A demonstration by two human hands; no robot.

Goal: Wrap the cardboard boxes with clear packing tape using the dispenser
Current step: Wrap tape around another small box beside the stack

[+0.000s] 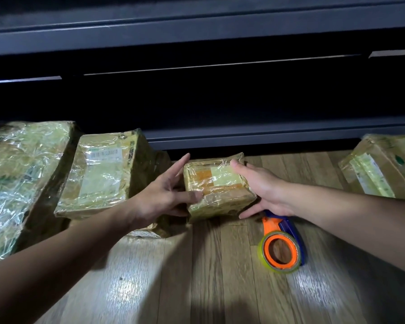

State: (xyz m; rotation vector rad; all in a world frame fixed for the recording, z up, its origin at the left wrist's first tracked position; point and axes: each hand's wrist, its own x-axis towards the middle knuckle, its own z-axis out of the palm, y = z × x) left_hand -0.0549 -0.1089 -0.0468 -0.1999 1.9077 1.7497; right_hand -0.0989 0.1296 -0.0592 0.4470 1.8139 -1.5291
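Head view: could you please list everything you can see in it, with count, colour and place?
Small box: one, brown under clear tape, centre floor, between the hands.
Other boxes: three, brown, taped; two left, one far right.
Tape dispenser: one, orange and blue, clear roll, on floor under right wrist.
Floor: light wood.
Shelving: dark grey, behind the boxes.
Left hand: open, against small box's left side.
Right hand: open, against its right side.
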